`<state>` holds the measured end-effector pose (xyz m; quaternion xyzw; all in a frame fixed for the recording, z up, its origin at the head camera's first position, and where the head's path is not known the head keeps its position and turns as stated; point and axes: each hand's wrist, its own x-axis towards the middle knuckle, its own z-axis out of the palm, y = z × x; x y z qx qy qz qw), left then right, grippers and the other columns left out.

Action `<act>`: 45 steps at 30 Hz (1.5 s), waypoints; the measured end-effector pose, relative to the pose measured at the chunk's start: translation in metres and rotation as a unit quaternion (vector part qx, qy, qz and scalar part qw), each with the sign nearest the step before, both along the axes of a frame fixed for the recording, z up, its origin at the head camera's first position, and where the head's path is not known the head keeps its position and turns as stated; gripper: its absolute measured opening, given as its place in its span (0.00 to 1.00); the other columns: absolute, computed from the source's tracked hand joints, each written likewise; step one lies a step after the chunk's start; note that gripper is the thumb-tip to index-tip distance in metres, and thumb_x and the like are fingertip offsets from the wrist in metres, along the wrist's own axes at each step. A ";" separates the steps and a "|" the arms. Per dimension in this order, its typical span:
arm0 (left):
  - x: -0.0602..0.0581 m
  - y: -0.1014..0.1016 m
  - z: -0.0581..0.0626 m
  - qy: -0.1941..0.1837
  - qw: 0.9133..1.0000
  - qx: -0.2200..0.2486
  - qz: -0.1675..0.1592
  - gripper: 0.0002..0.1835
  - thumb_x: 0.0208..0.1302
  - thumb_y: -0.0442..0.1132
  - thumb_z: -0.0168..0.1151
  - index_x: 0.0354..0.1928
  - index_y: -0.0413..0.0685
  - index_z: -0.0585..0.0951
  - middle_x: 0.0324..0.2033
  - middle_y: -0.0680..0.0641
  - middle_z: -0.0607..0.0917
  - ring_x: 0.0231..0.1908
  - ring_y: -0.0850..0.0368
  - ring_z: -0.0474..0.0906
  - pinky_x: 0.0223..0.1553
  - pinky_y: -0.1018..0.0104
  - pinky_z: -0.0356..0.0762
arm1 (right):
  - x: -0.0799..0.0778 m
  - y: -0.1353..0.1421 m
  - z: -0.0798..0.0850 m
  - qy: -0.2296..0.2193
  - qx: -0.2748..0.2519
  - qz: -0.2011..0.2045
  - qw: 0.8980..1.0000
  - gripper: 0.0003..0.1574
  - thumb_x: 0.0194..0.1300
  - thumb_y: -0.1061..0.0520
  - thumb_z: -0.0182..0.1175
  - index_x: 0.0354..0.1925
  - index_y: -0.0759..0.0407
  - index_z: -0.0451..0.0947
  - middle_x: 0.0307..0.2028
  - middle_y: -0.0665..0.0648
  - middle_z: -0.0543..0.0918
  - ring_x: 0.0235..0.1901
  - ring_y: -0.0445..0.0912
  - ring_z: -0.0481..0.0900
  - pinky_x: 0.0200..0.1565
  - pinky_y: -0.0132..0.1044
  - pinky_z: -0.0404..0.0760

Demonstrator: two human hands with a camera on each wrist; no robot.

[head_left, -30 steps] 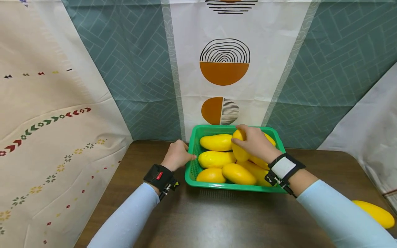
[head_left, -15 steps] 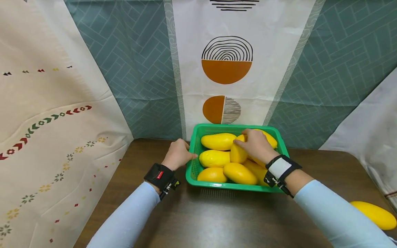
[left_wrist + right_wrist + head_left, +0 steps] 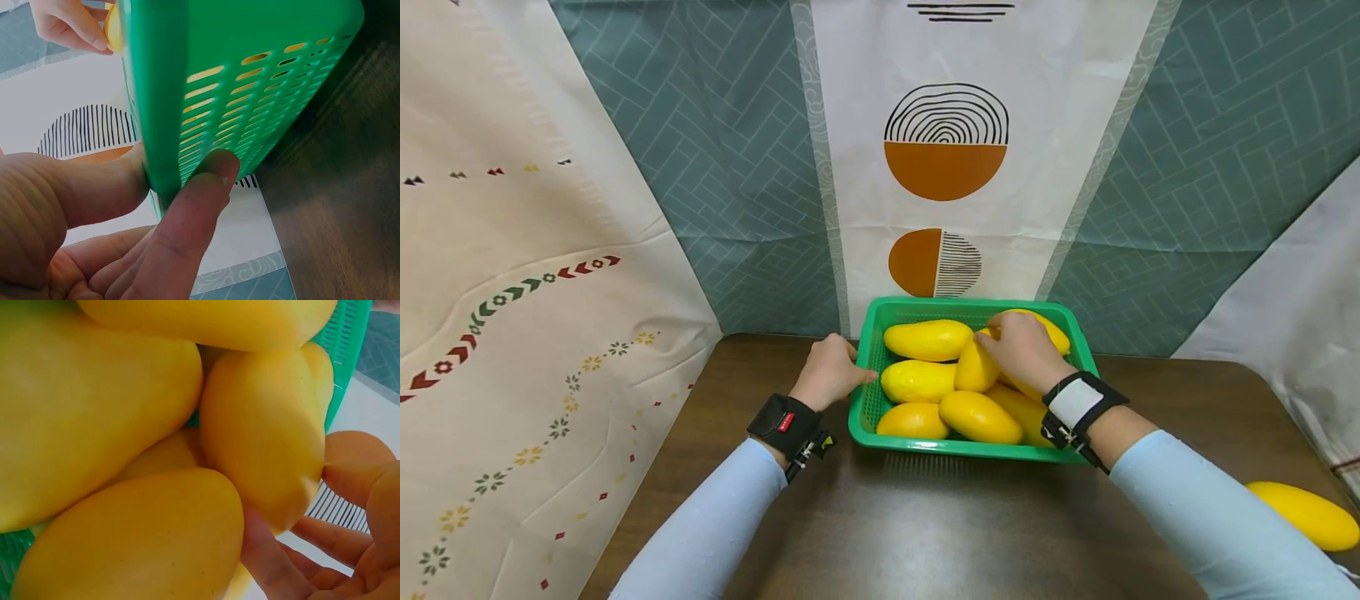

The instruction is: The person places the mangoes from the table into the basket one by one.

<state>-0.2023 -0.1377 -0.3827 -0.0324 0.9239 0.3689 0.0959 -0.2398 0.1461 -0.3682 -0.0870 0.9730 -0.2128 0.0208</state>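
A green plastic basket (image 3: pixel 955 448) holds several yellow mangoes, lying in rough rows. My left hand (image 3: pixel 829 373) pinches the basket's left rim, and the left wrist view shows thumb and fingers (image 3: pixel 187 231) on either side of that slotted green wall (image 3: pixel 156 94). Over the basket's right half, my right hand (image 3: pixel 1028 352) grips one mango (image 3: pixel 975 367) by its upper end, tilted among the others. In the right wrist view this mango (image 3: pixel 262 431) touches its neighbours, with fingertips (image 3: pixel 259 534) at its end. The right hand partly covers the mangoes beneath it.
Another mango (image 3: pixel 1303 515) lies on the dark wooden table (image 3: pixel 940 533) at the right, beside my right sleeve. A patterned cloth (image 3: pixel 760 208) hangs right behind the basket. Pale cloths (image 3: pixel 535 433) border the left and right sides.
My right hand has lowered its mango a little, down among the others in the basket, and shifted slightly right. The left hand keeps its grip on the rim.
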 end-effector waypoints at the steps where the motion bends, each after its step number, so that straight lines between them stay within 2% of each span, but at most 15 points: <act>1: 0.000 0.000 0.000 0.001 1.000 0.000 0.000 0.17 0.51 0.43 0.72 0.37 0.37 0.84 0.28 0.43 0.84 0.18 0.52 0.82 0.19 0.68 0.80 | 0.000 0.001 0.001 0.000 -0.001 0.000 1.000 0.29 0.66 0.47 0.56 0.54 0.69 0.75 0.51 0.66 0.79 0.50 0.56 0.76 0.55 0.53 0.74; 4: 0.001 0.001 0.002 0.002 1.000 0.001 -0.001 0.16 0.51 0.43 0.72 0.37 0.37 0.84 0.28 0.43 0.84 0.19 0.52 0.82 0.19 0.68 0.80 | 0.002 0.004 0.004 -0.004 -0.003 -0.001 1.000 0.32 0.66 0.45 0.56 0.57 0.68 0.72 0.55 0.67 0.77 0.55 0.58 0.73 0.57 0.55 0.72; 7: 0.001 0.001 0.003 0.004 1.000 0.001 -0.001 0.16 0.51 0.43 0.72 0.37 0.37 0.85 0.28 0.44 0.84 0.20 0.51 0.83 0.19 0.69 0.79 | 0.005 0.009 0.009 -0.002 -0.001 -0.002 1.000 0.33 0.65 0.43 0.55 0.58 0.67 0.71 0.55 0.66 0.77 0.54 0.58 0.74 0.56 0.55 0.73; 11: 0.002 0.001 0.003 0.009 1.000 -0.003 -0.004 0.16 0.50 0.43 0.72 0.36 0.38 0.85 0.26 0.44 0.84 0.16 0.53 0.81 0.18 0.68 0.79 | 0.010 0.016 0.016 0.014 0.008 0.001 1.000 0.33 0.65 0.43 0.55 0.58 0.65 0.72 0.53 0.66 0.78 0.46 0.56 0.78 0.46 0.51 0.78; 14: 0.002 0.001 0.003 0.010 1.000 -0.002 -0.005 0.15 0.50 0.42 0.72 0.35 0.37 0.85 0.24 0.44 0.84 0.14 0.54 0.79 0.18 0.67 0.79 | 0.016 0.023 0.021 0.028 0.018 -0.001 0.999 0.32 0.65 0.43 0.55 0.58 0.64 0.72 0.53 0.66 0.78 0.47 0.58 0.78 0.44 0.52 0.78; 18: 0.002 0.002 0.002 0.007 1.000 0.001 -0.004 0.15 0.50 0.42 0.72 0.35 0.37 0.85 0.24 0.44 0.84 0.16 0.53 0.81 0.20 0.66 0.80 | 0.025 0.036 0.030 0.041 0.032 -0.007 0.999 0.33 0.65 0.42 0.55 0.58 0.63 0.73 0.53 0.68 0.78 0.50 0.62 0.76 0.43 0.57 0.78; 24: 0.002 0.002 0.000 0.007 1.000 0.004 -0.004 0.16 0.50 0.43 0.72 0.36 0.36 0.85 0.26 0.43 0.85 0.19 0.50 0.83 0.20 0.65 0.81 | 0.041 0.061 0.034 0.056 0.051 -0.024 0.997 0.36 0.62 0.41 0.57 0.58 0.65 0.72 0.53 0.72 0.75 0.42 0.62 0.77 0.29 0.52 0.78; 28: 0.002 0.002 0.000 0.008 1.000 0.008 -0.005 0.16 0.50 0.43 0.72 0.36 0.37 0.85 0.26 0.43 0.85 0.19 0.49 0.83 0.20 0.66 0.80 | 0.056 0.082 0.030 0.064 0.060 -0.031 0.996 0.37 0.62 0.40 0.57 0.58 0.67 0.72 0.54 0.73 0.74 0.43 0.64 0.77 0.26 0.51 0.79; 31: 0.002 0.000 -0.001 0.003 1.000 0.014 -0.005 0.16 0.50 0.42 0.72 0.37 0.38 0.85 0.26 0.43 0.85 0.19 0.47 0.83 0.20 0.66 0.80 | 0.069 0.100 0.024 0.077 0.073 -0.034 0.994 0.39 0.61 0.39 0.58 0.57 0.68 0.71 0.53 0.74 0.74 0.45 0.65 0.77 0.28 0.53 0.80; 34: 0.002 -0.001 0.000 0.000 1.000 0.018 -0.008 0.16 0.51 0.42 0.72 0.37 0.38 0.85 0.26 0.43 0.85 0.19 0.47 0.83 0.21 0.64 0.81 | 0.084 0.120 0.017 0.082 0.085 -0.049 0.992 0.42 0.60 0.38 0.59 0.58 0.69 0.70 0.53 0.75 0.74 0.44 0.66 0.76 0.29 0.57 0.79; 36: 0.002 -0.001 0.001 -0.001 1.000 0.017 -0.009 0.15 0.51 0.42 0.72 0.36 0.37 0.85 0.26 0.42 0.85 0.19 0.48 0.83 0.22 0.62 0.82 | 0.094 0.134 0.013 0.078 0.092 -0.061 0.991 0.46 0.59 0.35 0.58 0.59 0.70 0.69 0.54 0.75 0.73 0.48 0.69 0.73 0.34 0.62 0.76; 41: 0.003 0.000 0.004 -0.008 1.000 0.001 -0.005 0.13 0.50 0.41 0.72 0.33 0.37 0.84 0.26 0.43 0.84 0.18 0.50 0.83 0.22 0.61 0.82 | 0.120 0.167 0.003 0.034 0.113 -0.088 0.989 0.58 0.53 0.23 0.54 0.60 0.71 0.67 0.54 0.76 0.71 0.49 0.71 0.70 0.36 0.66 0.72; 45: 0.005 0.002 0.010 -0.001 1.000 -0.016 -0.010 0.11 0.51 0.40 0.71 0.31 0.38 0.85 0.24 0.45 0.84 0.16 0.55 0.80 0.19 0.65 0.79 | 0.139 0.190 -0.007 -0.020 0.145 -0.103 0.984 0.63 0.47 0.21 0.57 0.58 0.73 0.67 0.52 0.80 0.71 0.47 0.72 0.70 0.36 0.67 0.72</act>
